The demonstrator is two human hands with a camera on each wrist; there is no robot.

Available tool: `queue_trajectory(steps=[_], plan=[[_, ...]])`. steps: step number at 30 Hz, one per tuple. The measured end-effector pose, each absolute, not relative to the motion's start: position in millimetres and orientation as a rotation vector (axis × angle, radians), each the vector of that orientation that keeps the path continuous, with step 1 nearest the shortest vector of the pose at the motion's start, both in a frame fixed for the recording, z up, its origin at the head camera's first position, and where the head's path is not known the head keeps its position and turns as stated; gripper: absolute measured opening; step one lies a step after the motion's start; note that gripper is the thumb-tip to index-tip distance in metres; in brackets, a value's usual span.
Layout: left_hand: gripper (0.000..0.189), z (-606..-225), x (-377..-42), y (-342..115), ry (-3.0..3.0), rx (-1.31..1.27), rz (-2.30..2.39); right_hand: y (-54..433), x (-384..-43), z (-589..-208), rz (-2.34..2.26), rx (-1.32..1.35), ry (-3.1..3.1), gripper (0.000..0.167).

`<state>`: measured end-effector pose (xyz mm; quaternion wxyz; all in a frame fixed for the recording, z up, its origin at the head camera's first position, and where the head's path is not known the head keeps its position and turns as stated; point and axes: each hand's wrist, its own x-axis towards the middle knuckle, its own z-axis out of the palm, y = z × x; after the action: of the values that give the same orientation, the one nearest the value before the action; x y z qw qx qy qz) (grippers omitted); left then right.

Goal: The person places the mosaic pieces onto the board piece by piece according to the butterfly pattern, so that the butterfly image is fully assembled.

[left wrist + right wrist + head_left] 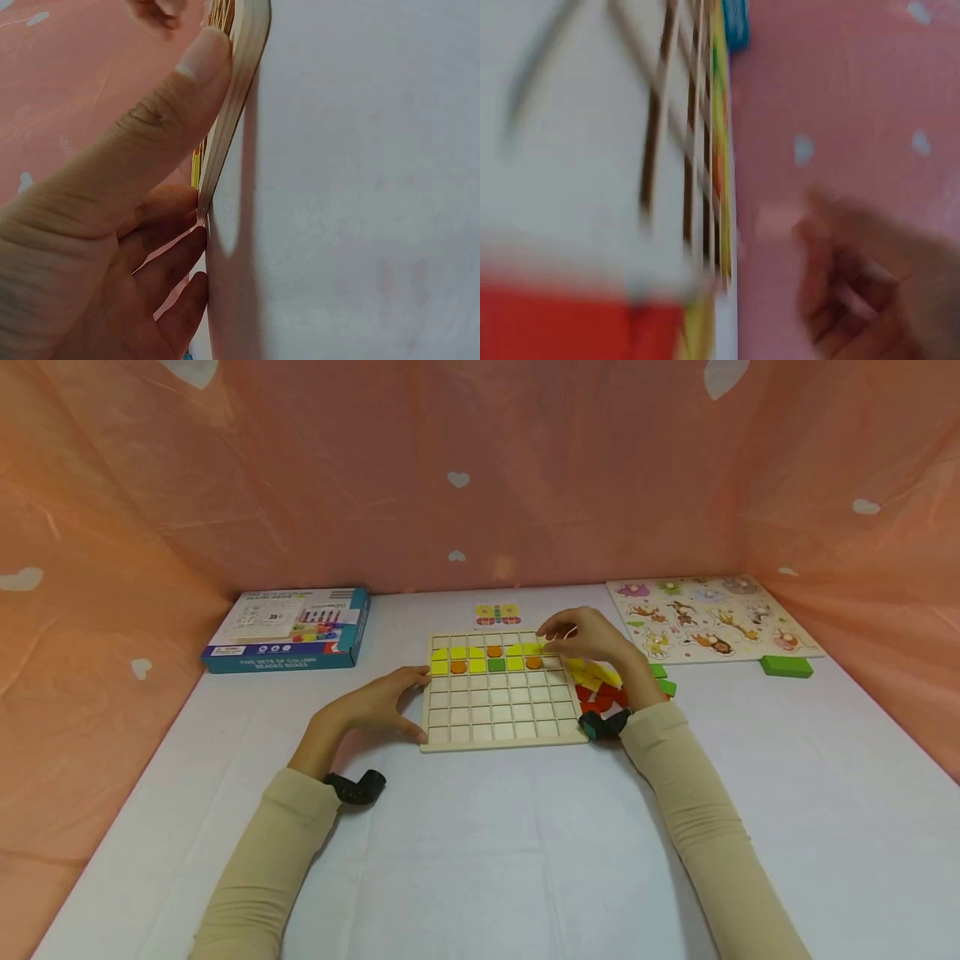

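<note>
A wooden grid board (491, 702) lies on the white table, its second and third rows from the far edge holding yellow tiles (477, 665), orange round pieces (458, 667) and a green square (497, 666). My left hand (378, 700) rests at the board's left edge, thumb toward the near corner and fingers spread farther up. The left wrist view shows the thumb (142, 127) against the wooden side. Over the far right corner hovers my right hand (592, 637), fingers loosely bent, a gap between thumb and index finger. It is blurred in the right wrist view, with no piece visible in it.
Loose yellow pieces (592, 674), red pieces (600, 695) and green pieces (663, 687) lie right of the board. Behind it is a small pattern card (497, 614). A blue box (285, 631) stands back left; an animal puzzle (708, 618) and green block (786, 666) lie right.
</note>
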<state>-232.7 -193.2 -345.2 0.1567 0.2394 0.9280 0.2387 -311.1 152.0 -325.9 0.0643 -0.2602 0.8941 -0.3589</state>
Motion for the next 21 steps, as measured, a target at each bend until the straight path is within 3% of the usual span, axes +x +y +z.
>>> queue_trajectory(steps=[11, 21], plan=[[0.100, -348, -234, -193, 2.661, 0.701, 0.690, 211, -309, -324, -0.973, -0.675, 2.717, 0.025], [0.098, -347, -233, -193, 2.656, 0.686, 0.680, 221, -313, -340, -0.901, -0.691, 2.577, 0.027]])
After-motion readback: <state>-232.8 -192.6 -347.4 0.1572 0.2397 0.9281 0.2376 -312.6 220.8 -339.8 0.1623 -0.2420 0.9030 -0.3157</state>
